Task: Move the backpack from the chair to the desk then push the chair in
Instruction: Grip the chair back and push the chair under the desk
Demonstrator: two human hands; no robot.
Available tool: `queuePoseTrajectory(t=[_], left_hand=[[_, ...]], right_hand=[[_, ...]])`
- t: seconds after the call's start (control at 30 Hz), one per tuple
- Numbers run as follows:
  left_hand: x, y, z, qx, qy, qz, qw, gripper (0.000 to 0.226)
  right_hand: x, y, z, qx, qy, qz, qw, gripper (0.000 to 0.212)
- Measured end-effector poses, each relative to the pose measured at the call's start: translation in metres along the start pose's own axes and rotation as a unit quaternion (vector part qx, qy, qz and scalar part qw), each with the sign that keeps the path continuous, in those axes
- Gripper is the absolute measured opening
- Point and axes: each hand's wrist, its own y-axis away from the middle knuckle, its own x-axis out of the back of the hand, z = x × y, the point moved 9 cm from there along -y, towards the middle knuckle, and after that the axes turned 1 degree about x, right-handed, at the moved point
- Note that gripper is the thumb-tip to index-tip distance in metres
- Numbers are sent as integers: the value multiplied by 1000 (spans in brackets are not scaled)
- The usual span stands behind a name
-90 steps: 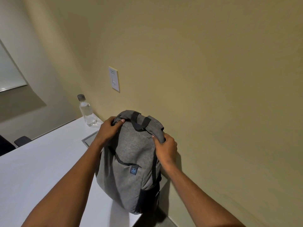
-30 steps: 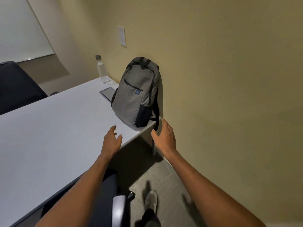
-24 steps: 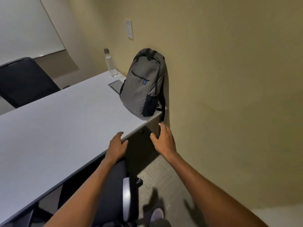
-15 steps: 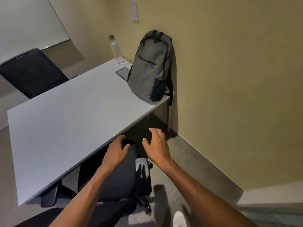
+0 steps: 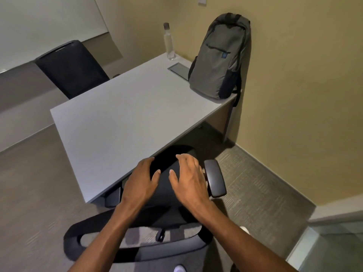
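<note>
The backpack (image 5: 222, 57) stands upright at the upper right of the frame, on the far right corner of the worktop (image 5: 121, 114), leaning against the yellow wall; one strap hangs over the worktop's edge. So the first half of the task looks done, and what remains is the chair (image 5: 165, 193).

The chair sits at lower centre, its seat partly tucked under the near edge of the worktop and its curved backrest frame (image 5: 137, 244) nearest the camera, at the bottom of the frame. Both hands reach over that backrest and hover above the seat: the left hand (image 5: 140, 181) a little left of centre, the right hand (image 5: 189, 178) just beside it, close to the right armrest (image 5: 215, 178). Each grip is apart, fingers spread, clamped on nothing; whether the palms touch the seat cannot be told.

The push has to run up the frame, from the backrest toward the worktop, along the chair's front-to-back line. The backrest lies below the hands, under the forearms, so both would likely need to draw back to take hold of it. Neither hand is clearly nearer.

A small blue square patch (image 5: 223, 55) sits on the backpack's front, too small to read. The clear bottle (image 5: 169, 44) behind it shows no legible label.
</note>
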Motion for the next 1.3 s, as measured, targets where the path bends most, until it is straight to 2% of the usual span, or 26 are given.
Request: queuePoseTrajectory(t=[0.3, 0.47, 0.6, 1.03, 1.3], left_hand=[[46, 70, -46, -68, -21, 7, 997, 53], [43, 99, -59, -63, -46, -1, 997, 56], [34, 120, -66, -59, -54, -7, 997, 59], [18, 154, -87, -66, -148, 14, 987, 69], [30, 150, -119, -64, -165, -17, 984, 71]], right_hand=[[-46, 72, -71, 13, 92, 14, 996, 54], [-65, 100, -82, 25, 167, 6, 986, 59], [-72, 113, -82, 35, 205, 1, 978, 59], [-83, 137, -52, -3, 218, -25, 976, 65], [-85, 143, -48, -6, 244, -31, 969, 61]])
